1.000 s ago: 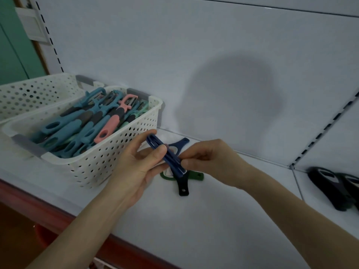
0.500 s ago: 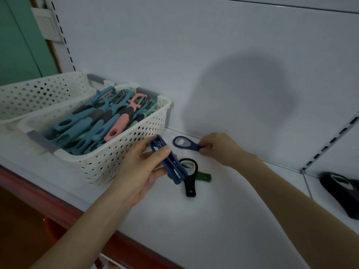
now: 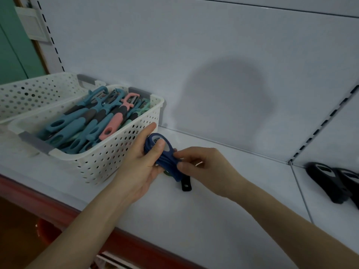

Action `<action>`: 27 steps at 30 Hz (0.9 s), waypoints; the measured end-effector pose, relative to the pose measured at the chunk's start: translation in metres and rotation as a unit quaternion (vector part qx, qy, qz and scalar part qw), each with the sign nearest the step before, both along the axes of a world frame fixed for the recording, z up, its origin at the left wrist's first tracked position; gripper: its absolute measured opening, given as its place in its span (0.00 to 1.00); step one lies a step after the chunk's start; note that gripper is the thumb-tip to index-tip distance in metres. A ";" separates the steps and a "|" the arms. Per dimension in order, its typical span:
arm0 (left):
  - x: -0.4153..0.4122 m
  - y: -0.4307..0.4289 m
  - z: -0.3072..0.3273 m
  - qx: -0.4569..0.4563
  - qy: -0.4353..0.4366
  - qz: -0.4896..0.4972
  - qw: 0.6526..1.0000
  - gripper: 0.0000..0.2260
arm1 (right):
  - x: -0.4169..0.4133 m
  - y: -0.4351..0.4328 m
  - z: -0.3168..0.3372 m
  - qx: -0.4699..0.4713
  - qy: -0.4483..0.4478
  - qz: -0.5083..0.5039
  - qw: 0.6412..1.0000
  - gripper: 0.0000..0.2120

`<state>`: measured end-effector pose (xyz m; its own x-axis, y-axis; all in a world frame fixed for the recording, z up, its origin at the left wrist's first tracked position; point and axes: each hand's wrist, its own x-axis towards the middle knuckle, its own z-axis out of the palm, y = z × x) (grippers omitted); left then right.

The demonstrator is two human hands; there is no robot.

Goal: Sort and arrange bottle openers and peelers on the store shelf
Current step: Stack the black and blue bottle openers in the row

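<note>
A stack of dark blue bottle openers is held above the white shelf, just right of the basket. My left hand grips the stack from the left, thumb pressed on its ring end. My right hand pinches the stack's lower end from the right. Below the hands a black bottle opener lies on the shelf, only its handle tip showing, and a sliver of a green opener peeks out beside it. A white perforated basket holds several teal, blue and pink peelers.
A second white perforated basket stands behind the first at the left. Two black bottle openers lie on the neighbouring shelf section at the right, past a divider line. The shelf's red front edge runs below my arms.
My right hand picked up the blue opener that lay near the back wall and brought it to the stack in my left hand. Both hands now hold the stack together.
</note>
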<state>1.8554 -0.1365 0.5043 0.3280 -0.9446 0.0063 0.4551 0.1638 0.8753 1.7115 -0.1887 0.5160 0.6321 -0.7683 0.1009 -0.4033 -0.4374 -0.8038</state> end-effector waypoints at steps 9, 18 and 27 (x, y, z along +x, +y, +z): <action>-0.002 -0.005 0.008 -0.009 0.049 -0.033 0.998 0.11 | 0.001 0.016 0.002 -0.081 -0.009 -0.061 0.995 0.11; 0.002 -0.001 0.011 -0.053 0.021 -0.058 0.997 0.14 | -0.008 0.023 0.014 0.161 -0.154 -0.062 0.973 0.10; -0.002 -0.007 0.012 -0.057 0.030 -0.029 0.998 0.12 | -0.010 0.022 0.018 0.199 -0.191 -0.074 0.958 0.09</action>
<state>1.8536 -0.1431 0.5167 0.2762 -0.9561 0.0975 0.5170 0.2333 0.8236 1.7019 -0.1664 0.5343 0.4879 -0.8727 -0.0160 -0.0796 -0.0263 -0.9965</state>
